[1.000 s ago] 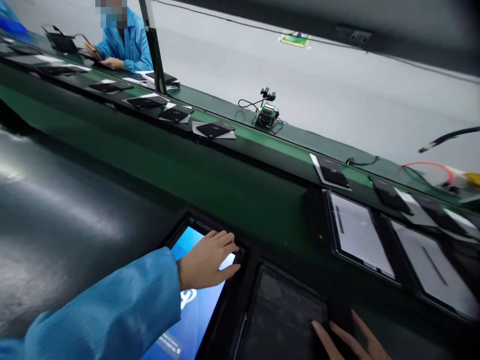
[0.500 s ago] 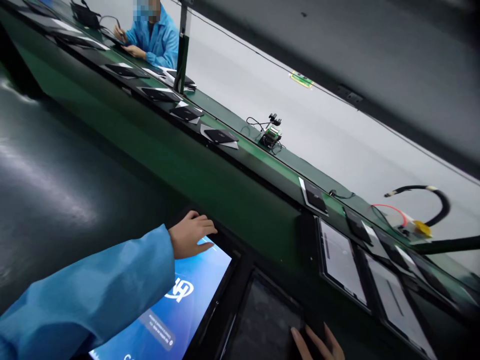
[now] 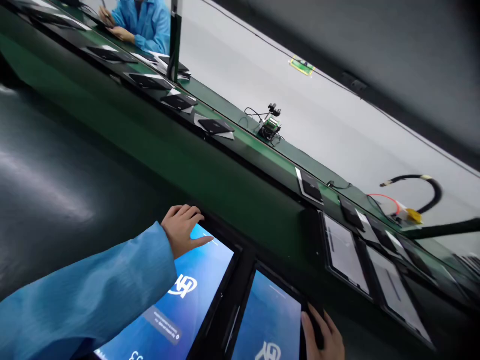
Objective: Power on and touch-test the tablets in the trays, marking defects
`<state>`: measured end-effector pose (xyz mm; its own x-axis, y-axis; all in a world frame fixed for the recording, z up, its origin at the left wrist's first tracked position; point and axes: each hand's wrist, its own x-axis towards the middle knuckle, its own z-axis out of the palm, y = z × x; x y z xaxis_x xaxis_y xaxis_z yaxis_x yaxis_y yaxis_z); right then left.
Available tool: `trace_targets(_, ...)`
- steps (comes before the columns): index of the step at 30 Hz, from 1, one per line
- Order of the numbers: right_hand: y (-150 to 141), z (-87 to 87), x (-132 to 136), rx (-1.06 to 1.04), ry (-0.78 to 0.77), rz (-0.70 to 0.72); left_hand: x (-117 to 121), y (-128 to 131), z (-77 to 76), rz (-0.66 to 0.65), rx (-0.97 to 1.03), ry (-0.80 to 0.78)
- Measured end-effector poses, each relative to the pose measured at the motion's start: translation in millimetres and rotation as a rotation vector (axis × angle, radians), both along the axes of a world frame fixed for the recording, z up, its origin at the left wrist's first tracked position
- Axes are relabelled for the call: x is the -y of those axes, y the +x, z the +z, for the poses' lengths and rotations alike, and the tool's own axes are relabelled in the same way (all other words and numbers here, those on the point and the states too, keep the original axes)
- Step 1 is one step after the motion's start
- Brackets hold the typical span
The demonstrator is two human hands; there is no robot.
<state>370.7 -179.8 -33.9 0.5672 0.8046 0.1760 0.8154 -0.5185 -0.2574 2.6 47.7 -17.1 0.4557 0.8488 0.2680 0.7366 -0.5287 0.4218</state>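
left hand (image 3: 182, 230): lower left, fingers curled over top corner of lit left tablet (image 3: 180, 305), not clamped
right hand (image 3: 324, 336): bottom centre-right, gripping right edge of lit right tablet (image 3: 268, 325)
conveyor (image 3: 225, 165): diagonal, dark slabs along it

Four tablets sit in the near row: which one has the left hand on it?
The leftmost tablet, lit blue with a white logo. The left hand rests on its upper left corner; the right hand grips the next blue one; the two farther right show pale screens.
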Motion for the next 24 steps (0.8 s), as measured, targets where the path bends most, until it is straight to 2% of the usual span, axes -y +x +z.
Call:
trace_targets(3, -13.6, 7.1, -3.2, -0.147, 0.063, -0.12, -2.9, -1.1, -0.3, 0.002, -0.076, -0.008)
trace_targets(5, -25.2, 12.0, -3.5, -0.213, 0.107, -0.148, -7.7, -13.2, -3.6, -0.108, -0.126, -0.039)
trace_targets(6, -30.7, 14.0, -3.7, -0.217, 0.118, -0.148, -10.2, -20.9, -6.2, -0.214, -0.173, -0.049)
trace_targets(7, -35.5, 15.7, -3.9, -0.214, 0.121, -0.126, -12.3, -28.5, -9.5, -0.306, -0.223, -0.051)
trace_targets(8, -39.6, 17.2, -4.2, -0.206, 0.12, -0.082, -13.8, -35.0, -13.2, -0.341, -0.257, -0.033)
trace_targets(11, -48.5, 21.2, -5.6, -0.074, 0.043, 0.142, -13.3, -44.1, -24.2, -0.231, -0.24, 0.046)
trace_targets(14, -54.0, 26.1, -6.1, 0.074, -0.068, 0.345, -8.8, -38.9, -29.7, -0.118, -0.203, 0.103)
trace_targets(16, -56.5, 30.5, -5.0, 0.034, -0.092, 0.463, -7.2, -33.2, -29.0, -0.064, -0.2, 0.153)
trace_targets(18, -57.7, 35.7, -2.7, -0.094, -0.067, 0.56, -7.9, -29.2, -26.4, -0.047, -0.185, 0.18)
trace_targets(20, -57.5, 40.3, -0.2, -0.24, 0.011, 0.587, -10.2, -28.0, -23.7, -0.054, -0.145, 0.185)
trace_targets(24, -54.0, 43.0, 2.5, -0.45, 0.194, 0.509, -14.9, -30.8, -21.9, -0.082, -0.091, 0.234)
